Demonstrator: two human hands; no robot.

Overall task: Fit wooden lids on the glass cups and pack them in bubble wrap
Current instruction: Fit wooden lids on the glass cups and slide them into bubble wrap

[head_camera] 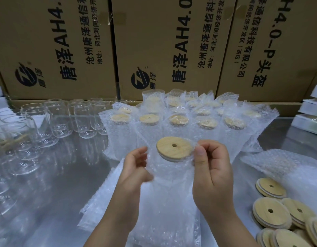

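A glass cup with a round wooden lid (174, 148) sits inside a bubble wrap bag (169, 171) held up at the centre. My left hand (136, 166) pinches the bag's left edge near the lid. My right hand (210, 168) pinches the bag's right edge, thumb against the lid's rim. Behind stand several wrapped, lidded cups (177, 120) in rows. Bare glass cups (52, 120) stand at the left. Loose wooden lids (271, 213) lie at the lower right.
A stack of flat bubble wrap bags (285, 166) lies at the right, more under my hands. Large printed cardboard boxes (161, 47) wall off the back. White packets (312, 111) are stacked at the far right on the steel table (68, 175).
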